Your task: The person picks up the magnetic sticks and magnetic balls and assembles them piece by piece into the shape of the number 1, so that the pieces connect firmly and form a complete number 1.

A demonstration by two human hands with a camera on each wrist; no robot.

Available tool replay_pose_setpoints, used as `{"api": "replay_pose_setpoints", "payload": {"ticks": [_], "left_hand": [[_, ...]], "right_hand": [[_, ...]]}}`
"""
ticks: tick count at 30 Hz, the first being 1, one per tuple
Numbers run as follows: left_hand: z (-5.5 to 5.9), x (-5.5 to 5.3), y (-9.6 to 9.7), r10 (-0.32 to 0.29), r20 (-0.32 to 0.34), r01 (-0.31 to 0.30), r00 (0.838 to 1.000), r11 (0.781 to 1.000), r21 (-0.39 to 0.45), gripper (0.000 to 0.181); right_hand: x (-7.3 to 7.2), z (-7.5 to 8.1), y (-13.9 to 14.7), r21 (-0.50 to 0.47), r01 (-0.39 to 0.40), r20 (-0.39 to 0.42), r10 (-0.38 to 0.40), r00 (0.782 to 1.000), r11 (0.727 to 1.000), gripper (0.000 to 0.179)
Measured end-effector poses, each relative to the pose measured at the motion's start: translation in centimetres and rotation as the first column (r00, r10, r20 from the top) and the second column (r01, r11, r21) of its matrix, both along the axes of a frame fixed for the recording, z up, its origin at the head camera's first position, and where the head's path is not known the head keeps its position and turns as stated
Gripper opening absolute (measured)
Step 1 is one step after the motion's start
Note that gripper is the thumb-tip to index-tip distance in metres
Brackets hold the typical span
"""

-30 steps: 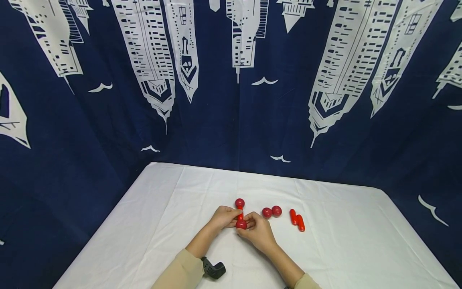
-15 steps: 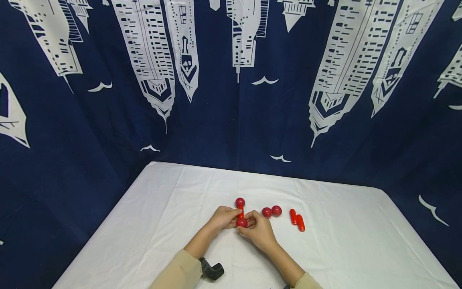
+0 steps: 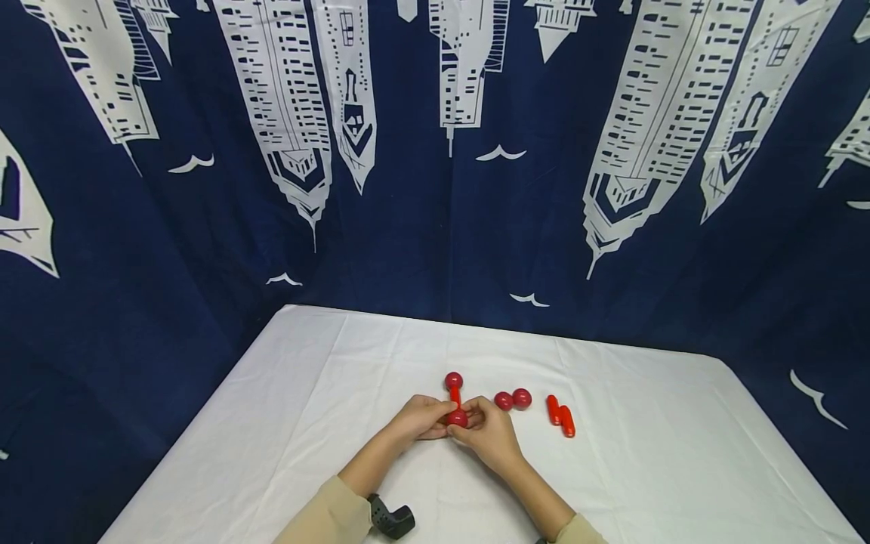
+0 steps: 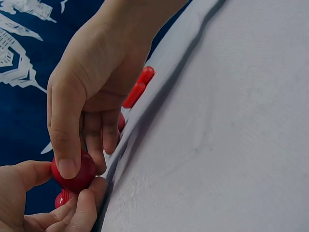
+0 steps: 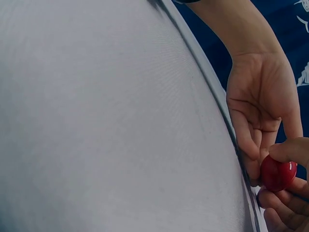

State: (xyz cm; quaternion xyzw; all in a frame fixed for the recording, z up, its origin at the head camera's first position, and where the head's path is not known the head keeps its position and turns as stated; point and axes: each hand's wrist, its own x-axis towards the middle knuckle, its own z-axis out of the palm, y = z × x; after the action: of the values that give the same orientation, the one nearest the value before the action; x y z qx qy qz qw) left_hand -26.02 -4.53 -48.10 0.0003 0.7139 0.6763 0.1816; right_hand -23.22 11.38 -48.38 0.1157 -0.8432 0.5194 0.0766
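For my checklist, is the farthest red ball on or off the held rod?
On: no gap shows between the farthest red ball and the held rod.

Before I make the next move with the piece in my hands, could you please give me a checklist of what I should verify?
1. Left hand holds the red dumbbell-shaped piece: ok.
2. Right hand pinches its glossy, dark red near ball: ok.
3. Glossy, dark red far ball at the far end of the bright red connecting rod: ok.
4. Near ball fully seated on that rod: cannot tell; the fingers cover the joint.
5. Two loose, glossy dark red balls lying right of the piece: ok.
6. Two loose, bright red rounded rods farther right: ok.
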Motion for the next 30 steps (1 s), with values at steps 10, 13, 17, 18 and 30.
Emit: {"api": "replay_pose_setpoints", "payload": {"ticks": [10, 13, 17, 18, 30], "left_hand": [[0.45, 0.98, 0.13, -0.005, -0.018, 0.005, 1.000, 1.000, -0.014, 0.027], [0.50, 1.07, 0.16, 0.000, -0.017, 0.000, 1.000, 1.000, -0.003, 0.026], [0.40, 0.97, 0.28, 0.011, -0.005, -0.011, 1.000, 1.000, 0.008, 0.024], [0.37, 0.93, 0.32, 0.014, -0.002, -0.014, 1.000, 1.000, 0.008, 0.024], [0.06, 0.79, 0.42, 0.064, -0.023, -0.064, 0.998, 0.998, -0.010, 0.021]], "right_hand": [[-0.06, -0.01, -0.02, 0.010, 0.008, -0.003, -0.008, 1.000, 1.000, 0.031], [-0.10, -0.02, -0.03, 0.007, 0.007, -0.008, -0.007, 1.000, 1.000, 0.030], [-0.12, -0.06, 0.00, 0.006, 0.003, -0.010, -0.003, 1.000, 1.000, 0.030], [-0.13, -0.10, 0.01, 0.007, 0.001, -0.010, -0.001, 1.000, 1.000, 0.030], [-0.16, -0.03, 0.03, 0.007, 0.001, -0.007, -0.001, 1.000, 1.000, 0.030]]}}
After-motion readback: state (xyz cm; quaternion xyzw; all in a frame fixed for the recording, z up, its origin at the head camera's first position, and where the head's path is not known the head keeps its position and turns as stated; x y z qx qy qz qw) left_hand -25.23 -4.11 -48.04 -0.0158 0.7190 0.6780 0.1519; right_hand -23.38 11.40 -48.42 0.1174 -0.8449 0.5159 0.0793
